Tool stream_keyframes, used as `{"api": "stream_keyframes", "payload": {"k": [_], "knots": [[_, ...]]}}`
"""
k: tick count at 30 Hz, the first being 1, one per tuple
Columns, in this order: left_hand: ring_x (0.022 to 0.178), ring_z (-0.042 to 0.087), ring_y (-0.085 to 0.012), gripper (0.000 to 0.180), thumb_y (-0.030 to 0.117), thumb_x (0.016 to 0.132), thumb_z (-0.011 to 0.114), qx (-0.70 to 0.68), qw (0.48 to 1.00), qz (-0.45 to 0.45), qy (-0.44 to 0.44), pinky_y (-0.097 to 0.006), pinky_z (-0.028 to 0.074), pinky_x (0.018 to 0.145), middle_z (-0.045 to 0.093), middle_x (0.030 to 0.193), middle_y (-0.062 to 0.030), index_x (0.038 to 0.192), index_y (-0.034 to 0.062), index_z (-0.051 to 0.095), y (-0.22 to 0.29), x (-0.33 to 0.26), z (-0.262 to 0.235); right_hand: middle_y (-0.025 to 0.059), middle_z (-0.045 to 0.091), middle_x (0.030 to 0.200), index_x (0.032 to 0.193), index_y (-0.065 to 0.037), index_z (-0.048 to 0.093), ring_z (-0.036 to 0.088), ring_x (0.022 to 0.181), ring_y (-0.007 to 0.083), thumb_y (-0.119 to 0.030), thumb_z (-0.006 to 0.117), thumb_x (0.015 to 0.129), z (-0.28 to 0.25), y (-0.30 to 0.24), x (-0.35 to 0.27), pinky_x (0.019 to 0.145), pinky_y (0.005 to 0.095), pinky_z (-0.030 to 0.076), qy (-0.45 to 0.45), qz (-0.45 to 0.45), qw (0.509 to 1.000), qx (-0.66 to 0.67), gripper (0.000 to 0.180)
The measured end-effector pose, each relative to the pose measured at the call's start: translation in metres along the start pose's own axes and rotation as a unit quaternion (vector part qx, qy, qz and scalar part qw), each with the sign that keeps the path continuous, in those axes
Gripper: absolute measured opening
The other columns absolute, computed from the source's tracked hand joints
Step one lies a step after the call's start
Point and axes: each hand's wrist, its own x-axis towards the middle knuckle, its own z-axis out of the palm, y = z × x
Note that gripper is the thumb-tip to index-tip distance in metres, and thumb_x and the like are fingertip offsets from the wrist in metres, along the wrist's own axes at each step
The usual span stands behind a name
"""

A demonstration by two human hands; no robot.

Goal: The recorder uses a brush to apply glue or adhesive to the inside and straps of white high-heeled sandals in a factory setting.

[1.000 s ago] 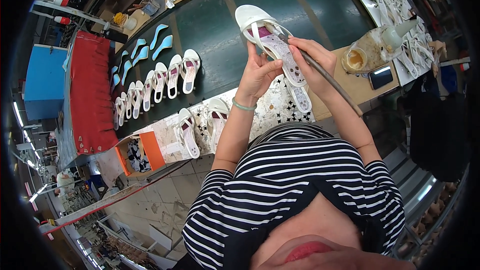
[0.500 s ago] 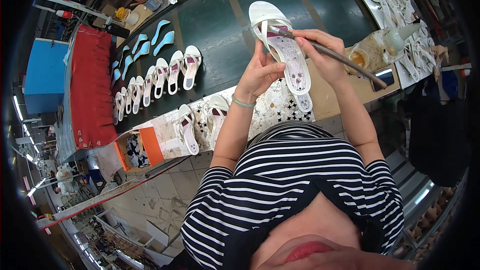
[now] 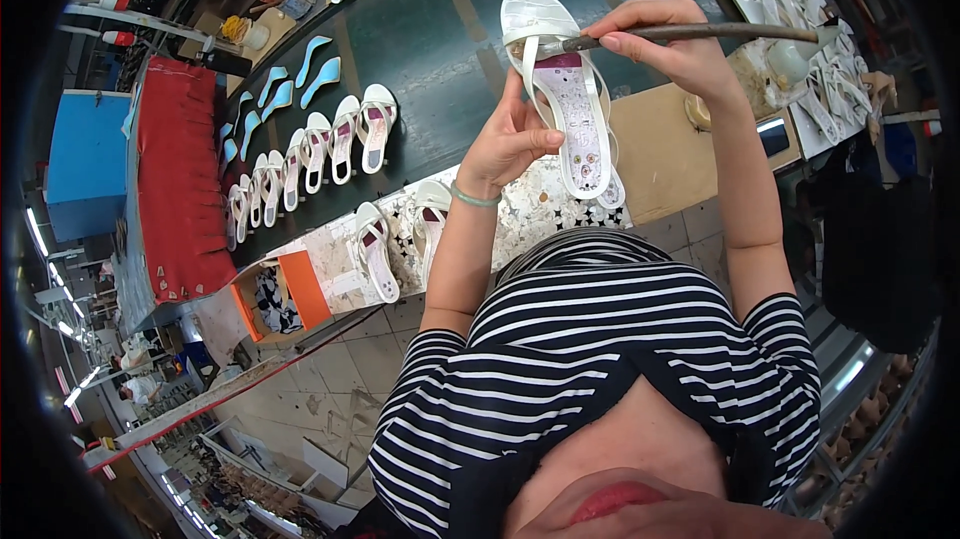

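A white strappy sandal (image 3: 583, 139) is held up over the workbench, its toe pointing away from me. My left hand (image 3: 512, 146) grips it from the left side, thumb on the edge of the insole and the other fingers partly hidden behind it. In my right hand (image 3: 675, 44) is a long-handled brush (image 3: 745, 31), pinched near its metal ferrule. The handle lies nearly level, pointing right. Its tip reaches under the toe straps, by a purple patch on the insole, and the bristles are hidden. Another sandal (image 3: 614, 191) shows partly behind the held one.
Several white sandals (image 3: 345, 139) stand in a row on the green belt (image 3: 430, 69), with light-blue shoe pieces (image 3: 320, 79) behind. Two sandals (image 3: 375, 259) rest on the near ledge. At right are a glue cup (image 3: 697, 113), a phone (image 3: 772, 135) and piled sandals (image 3: 825, 89). An orange box (image 3: 303, 289) sits left.
My right hand has risen and moved right, swinging the brush handle from a downward slope to nearly level. The held sandal has turned a little more upright and shifted slightly away from me.
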Motion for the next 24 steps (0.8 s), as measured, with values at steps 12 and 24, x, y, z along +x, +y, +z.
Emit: {"api": "stream_keyframes", "payload": {"k": [12,24], "knots": [[0.128,0.048,-0.0280,0.107,-0.016,0.071,0.069,0.040,0.999,0.018,0.011,-0.042,0.047,0.102,0.041,0.142,-0.0125,0.151,0.0208,0.008,0.006,-0.003,0.002,0.0009,0.063,0.064,0.088,0.000,0.073,0.053,0.057,0.0047,-0.014,0.071,0.084,-0.007,-0.014,-0.007,0.050,0.0198,0.038,-0.026,0.043,0.999,0.014,0.015],[0.125,0.051,-0.0291,0.113,-0.018,0.071,0.070,0.031,0.996,0.073,0.048,-0.043,0.051,0.098,0.046,0.138,-0.0134,0.152,0.0269,0.005,0.006,0.003,-0.007,0.0007,0.061,0.061,0.085,0.001,0.073,0.052,0.055,0.0045,-0.010,0.070,0.083,0.005,-0.027,-0.035,0.048,0.0210,0.037,0.044,0.075,0.996,0.015,0.011]]}}
